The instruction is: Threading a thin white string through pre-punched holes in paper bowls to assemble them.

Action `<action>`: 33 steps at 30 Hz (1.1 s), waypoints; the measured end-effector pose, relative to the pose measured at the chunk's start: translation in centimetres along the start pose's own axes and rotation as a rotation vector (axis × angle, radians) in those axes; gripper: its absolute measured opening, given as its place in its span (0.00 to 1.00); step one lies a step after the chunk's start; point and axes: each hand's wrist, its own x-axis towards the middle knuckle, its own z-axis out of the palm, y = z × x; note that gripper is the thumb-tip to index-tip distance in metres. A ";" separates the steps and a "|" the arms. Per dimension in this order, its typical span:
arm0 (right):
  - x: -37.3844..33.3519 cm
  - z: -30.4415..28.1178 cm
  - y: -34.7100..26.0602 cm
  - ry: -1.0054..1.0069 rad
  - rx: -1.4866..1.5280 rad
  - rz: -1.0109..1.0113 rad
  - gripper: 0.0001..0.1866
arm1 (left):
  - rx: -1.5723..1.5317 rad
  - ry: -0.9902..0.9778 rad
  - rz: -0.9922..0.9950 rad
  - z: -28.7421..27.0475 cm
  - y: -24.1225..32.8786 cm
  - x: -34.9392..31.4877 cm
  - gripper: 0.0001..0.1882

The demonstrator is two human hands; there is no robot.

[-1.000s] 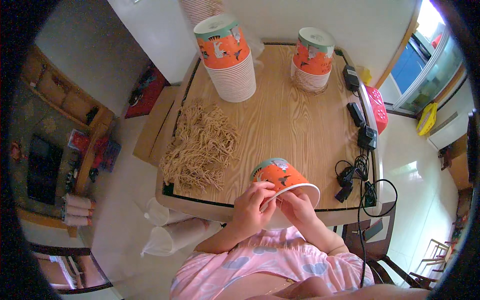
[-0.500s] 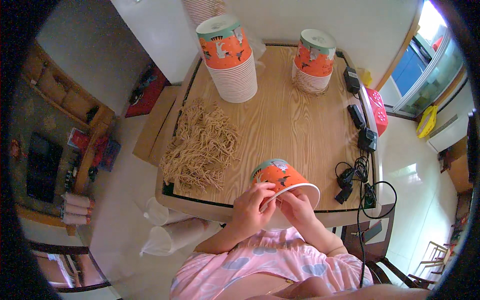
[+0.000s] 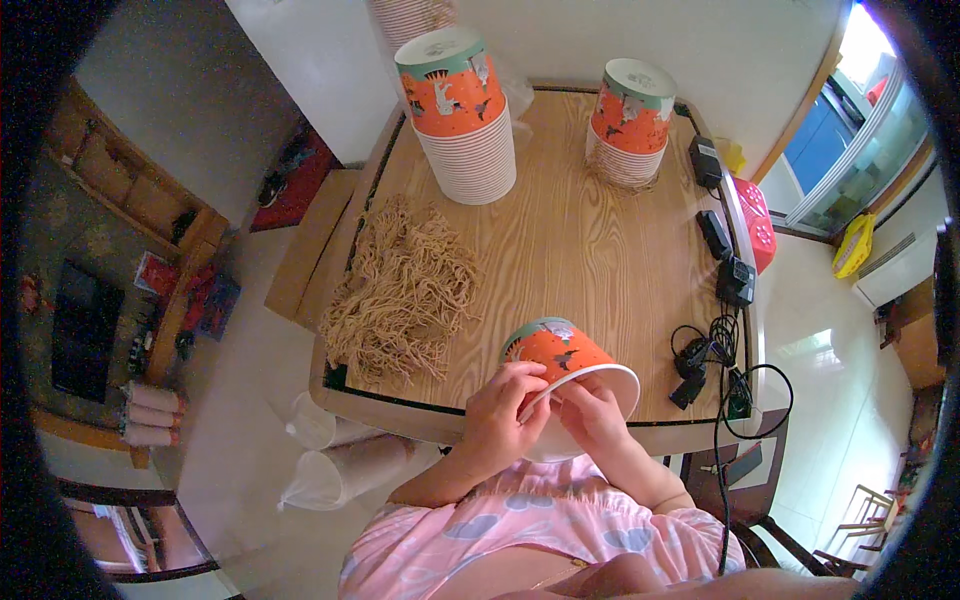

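Observation:
An orange paper bucket [image 3: 575,352] with a teal base band and a white rim lies tilted over the table's near edge, its mouth toward me. My left hand [image 3: 505,400] is closed on its left side, fingertips on the outer wall and thumb by the rim. Inside the mouth, my right hand [image 3: 592,408] has its fingers bent together close to the left thumb. What those fingers pinch is hidden. To the left on the wood-grain table [image 3: 560,240] is a loose heap of tan twisted cords [image 3: 405,290].
A tall stack of upturned paper buckets [image 3: 462,120] stands at the back left, a shorter stack [image 3: 632,120] at the back right with cord around its foot. Black power adapters [image 3: 735,280] and tangled cables [image 3: 715,350] line the right edge. Bagged stacks [image 3: 350,472] lie on the floor.
Both hands stay almost in place on the paper bucket; only the fingers have shifted slightly at its rim. The things on the table have not moved.

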 end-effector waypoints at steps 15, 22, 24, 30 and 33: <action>0.1 0.0 0.2 -0.008 -0.006 -0.013 0.16 | -0.100 -0.070 -0.031 -0.7 -0.5 0.8 0.11; 0.1 0.1 0.0 -0.057 -0.091 -0.007 0.15 | -0.065 -0.170 0.003 -1.8 -0.3 1.5 0.14; 0.3 0.3 0.1 -0.049 -0.082 -0.002 0.13 | -0.034 -0.113 0.021 -1.4 -0.5 1.6 0.13; 0.5 1.0 -0.7 -0.178 -0.060 0.016 0.03 | 0.007 0.190 -0.026 -0.2 -3.6 3.1 0.08; -0.3 2.3 -1.4 -0.114 -0.096 0.005 0.02 | -0.009 0.172 -0.130 -0.8 -5.6 4.1 0.05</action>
